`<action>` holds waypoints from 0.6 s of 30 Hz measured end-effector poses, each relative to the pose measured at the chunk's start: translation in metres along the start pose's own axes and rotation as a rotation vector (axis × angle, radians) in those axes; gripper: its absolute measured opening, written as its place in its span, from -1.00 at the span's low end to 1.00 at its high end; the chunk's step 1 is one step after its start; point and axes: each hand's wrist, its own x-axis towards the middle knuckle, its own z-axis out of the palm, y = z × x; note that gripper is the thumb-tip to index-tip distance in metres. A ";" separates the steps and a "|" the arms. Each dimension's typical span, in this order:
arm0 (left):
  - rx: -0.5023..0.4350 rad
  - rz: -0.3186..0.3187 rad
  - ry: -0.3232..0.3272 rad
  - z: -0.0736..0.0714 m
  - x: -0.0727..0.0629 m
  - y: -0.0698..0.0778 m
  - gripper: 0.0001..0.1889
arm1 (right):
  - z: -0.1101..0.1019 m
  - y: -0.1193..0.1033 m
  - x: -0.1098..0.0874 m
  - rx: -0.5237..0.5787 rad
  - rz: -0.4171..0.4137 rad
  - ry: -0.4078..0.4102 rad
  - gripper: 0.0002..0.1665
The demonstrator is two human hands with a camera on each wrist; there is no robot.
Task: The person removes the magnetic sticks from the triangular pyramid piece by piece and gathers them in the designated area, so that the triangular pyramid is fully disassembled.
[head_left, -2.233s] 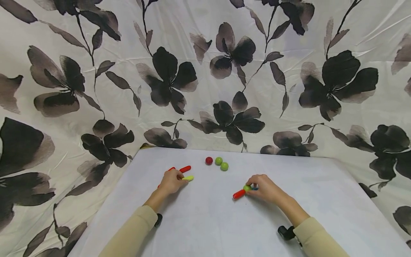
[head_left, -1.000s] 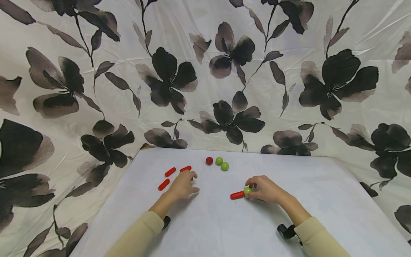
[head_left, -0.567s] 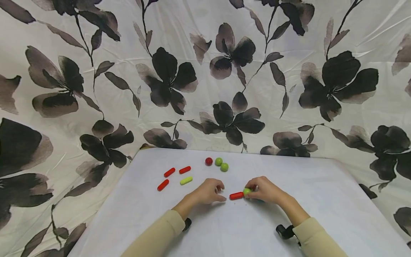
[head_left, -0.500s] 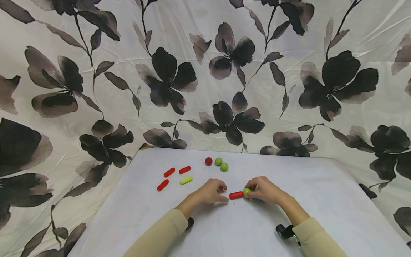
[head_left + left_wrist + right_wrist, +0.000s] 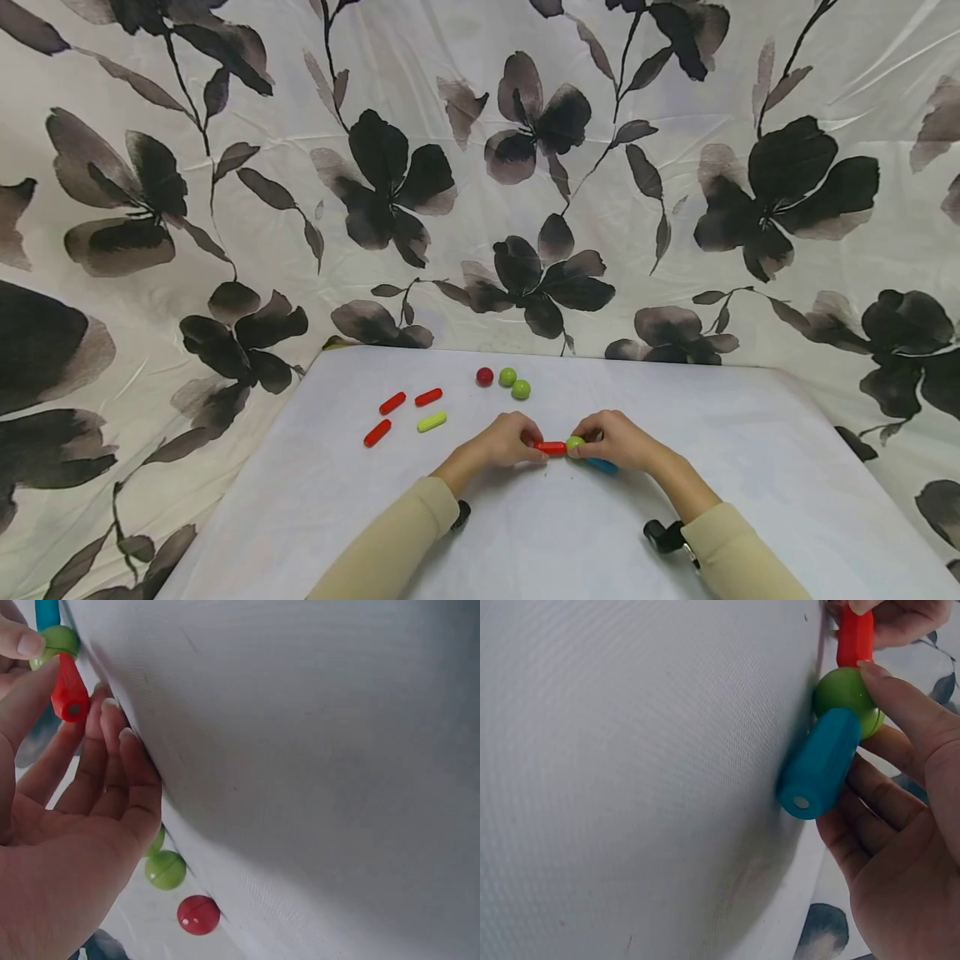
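Near the middle of the table, my left hand (image 5: pixel 501 442) pinches a short red toy rod (image 5: pixel 553 448) between thumb and fingers. A small grey disc shows in the rod's end in the left wrist view. Its other end meets a green ball (image 5: pixel 575 443), which my right hand (image 5: pixel 628 443) pinches between thumb and fingers. A blue rod (image 5: pixel 821 766) joins the same ball and points toward the right, partly under the right hand in the head view. Rod, ball and rod form one chain held low over the white surface.
On the left of the white table (image 5: pixel 480 533) lie several loose rods: red ones (image 5: pixel 377 433) and a yellow-green one (image 5: pixel 432 422). Toward the back sit a red ball (image 5: pixel 484 377) and two green balls (image 5: pixel 521 389). A flowered cloth (image 5: pixel 525 183) hangs behind.
My left hand has let go of the yellow-green rod, moved right and taken hold of the red rod's free end. The right hand stays on the green ball; the red rod has turned more level.
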 end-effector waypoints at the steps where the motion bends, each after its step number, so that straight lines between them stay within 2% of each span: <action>1: -0.001 0.004 0.003 0.000 0.001 0.000 -0.81 | 0.000 0.000 0.000 0.000 -0.006 0.001 -0.75; 10: -0.017 -0.017 0.028 0.005 0.006 -0.004 -0.88 | 0.002 0.001 0.000 0.013 -0.023 -0.002 -0.75; 18: -0.011 -0.041 0.051 0.002 0.005 0.002 -0.87 | 0.000 -0.002 0.000 0.010 -0.017 -0.004 -0.75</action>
